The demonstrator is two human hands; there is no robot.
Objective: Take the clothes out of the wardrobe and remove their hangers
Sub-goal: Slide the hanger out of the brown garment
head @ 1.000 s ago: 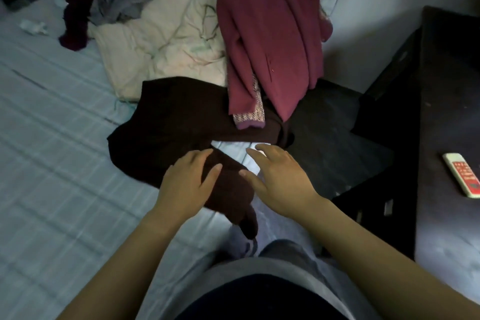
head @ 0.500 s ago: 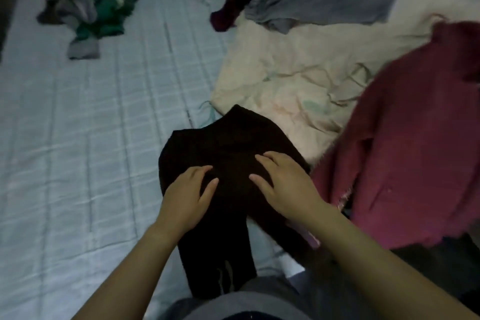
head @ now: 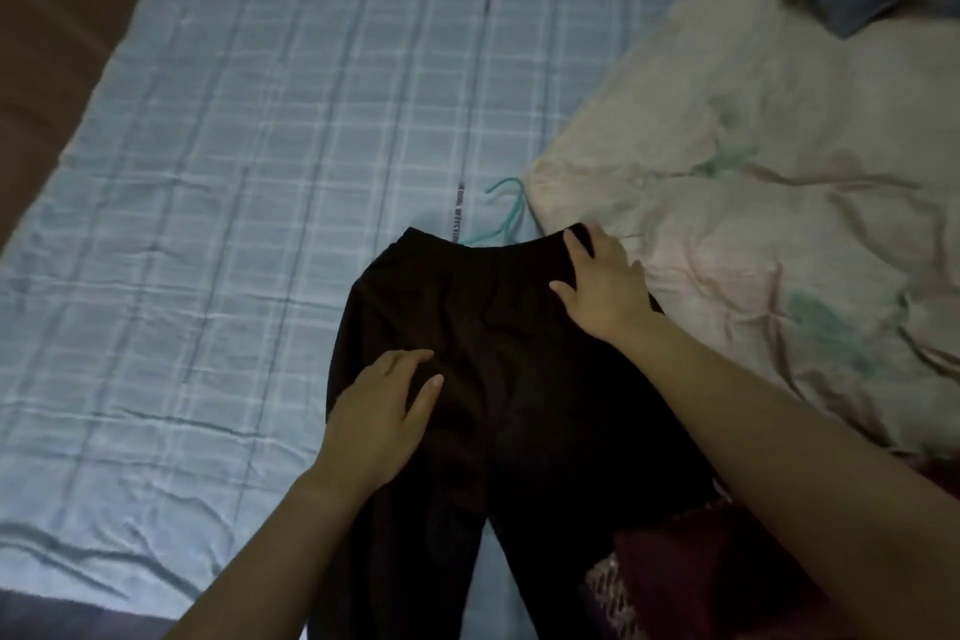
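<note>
On the bed (head: 208, 224), left hand (head: 382, 413) and right hand (head: 605, 288) rest flat, released, on black trousers (head: 519, 379) beside a teal hanger (head: 503, 218).

The single view looks from the person's head, forward and steeply down onto the checked bed sheet (head: 234, 224), and both forearms enter from the bottom edge. It sits close, so the left hand (head: 379, 411) and right hand (head: 602, 291) on the dark trousers (head: 519, 379) fill the lower middle. The wide angle reaches the cream blanket (head: 753, 172) at right and a brown surface (head: 52, 42) past the bed's left edge.
</note>
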